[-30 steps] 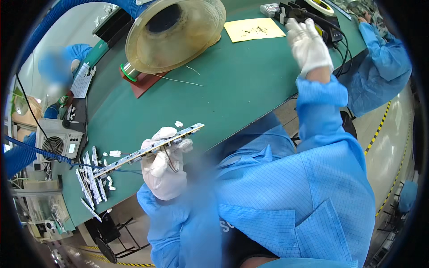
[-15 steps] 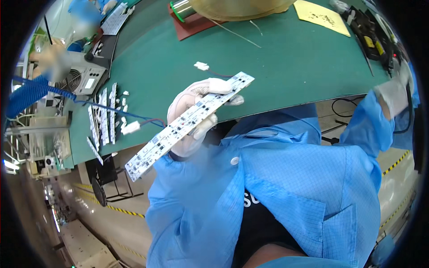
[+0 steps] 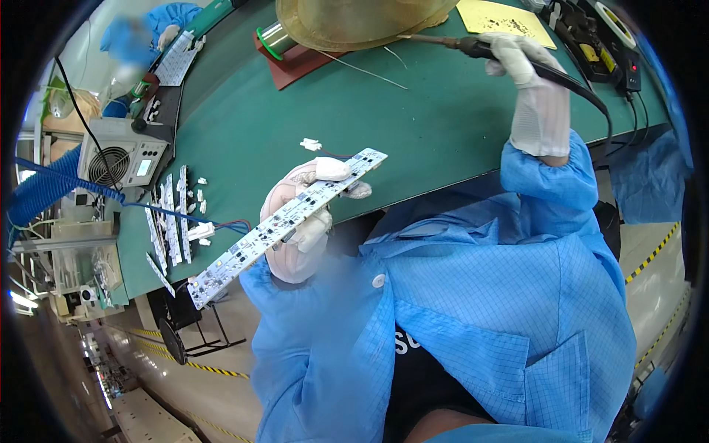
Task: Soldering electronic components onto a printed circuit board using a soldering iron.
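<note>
My gloved left hand (image 3: 299,257) grips a long white circuit board strip (image 3: 269,235), its fingers and thumb wrapped around the middle. The strip slants from lower left to upper right at the table's near edge. Thin wires with a white connector (image 3: 201,232) hang from its left side, and another small connector (image 3: 311,145) lies beyond its right end. In my gloved right hand (image 3: 517,60) is a soldering iron (image 3: 473,48), held by its dark handle. Its tip points left, at the rim of a large yellowish translucent cover (image 3: 362,22).
A solder spool (image 3: 277,38) stands on a red base (image 3: 299,68) at the far side. The iron's stand (image 3: 591,52) and a yellow sponge sheet (image 3: 506,22) are at far right. Several strips (image 3: 170,221) and a fan unit (image 3: 122,159) sit left. A co-worker's sleeve (image 3: 173,16) shows at far left.
My right hand has come from the far right to above the table, bringing the soldering iron into view. My left hand still holds the strip, now slightly lower and further left in the picture.
</note>
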Tool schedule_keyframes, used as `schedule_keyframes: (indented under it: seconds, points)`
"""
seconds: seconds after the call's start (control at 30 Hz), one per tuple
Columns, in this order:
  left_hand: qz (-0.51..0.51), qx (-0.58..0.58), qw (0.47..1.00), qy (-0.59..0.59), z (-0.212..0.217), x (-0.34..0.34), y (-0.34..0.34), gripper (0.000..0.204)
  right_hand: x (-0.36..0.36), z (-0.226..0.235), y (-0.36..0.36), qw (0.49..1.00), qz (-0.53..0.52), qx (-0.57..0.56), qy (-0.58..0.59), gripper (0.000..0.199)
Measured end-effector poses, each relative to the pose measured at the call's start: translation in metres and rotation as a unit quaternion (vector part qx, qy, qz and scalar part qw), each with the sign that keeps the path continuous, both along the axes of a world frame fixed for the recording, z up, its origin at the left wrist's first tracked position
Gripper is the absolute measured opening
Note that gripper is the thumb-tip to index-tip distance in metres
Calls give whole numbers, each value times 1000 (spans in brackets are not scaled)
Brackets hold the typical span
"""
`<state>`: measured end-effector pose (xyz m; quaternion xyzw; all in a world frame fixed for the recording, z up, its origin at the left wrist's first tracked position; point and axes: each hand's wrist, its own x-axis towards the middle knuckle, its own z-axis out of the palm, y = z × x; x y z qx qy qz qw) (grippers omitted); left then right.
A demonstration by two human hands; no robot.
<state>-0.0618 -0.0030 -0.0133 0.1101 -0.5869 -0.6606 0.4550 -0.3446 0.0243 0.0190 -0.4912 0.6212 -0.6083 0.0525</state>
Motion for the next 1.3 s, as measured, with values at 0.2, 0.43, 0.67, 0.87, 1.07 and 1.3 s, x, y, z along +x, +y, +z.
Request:
schedule_keyframes:
  seconds: [0.2,0.43,0.67,0.87,1.07,1.3]
  points:
    - [12,57,997,47,0,-3,5,31,-8,-14,-17,996,76,37,4,28]
    - [-12,11,999,45,-11,2,-7,28,-10,-20,-20,997,69,32,28,28]
    - [-2,-10,998,66,-12,-2,-4,33,-7,-20,-21,997,75,24,15,28]
    - [21,-33,999,23,-10,0,-4,40,-2,-15,-20,990,73,56,-105,27]
    - [68,-12,997,-32,2,-1,3,39,-2,-16,-19,992,61,51,-99,27]
    - [27,-57,993,-105,2,5,-4,43,-2,-16,-20,994,47,41,-85,28]
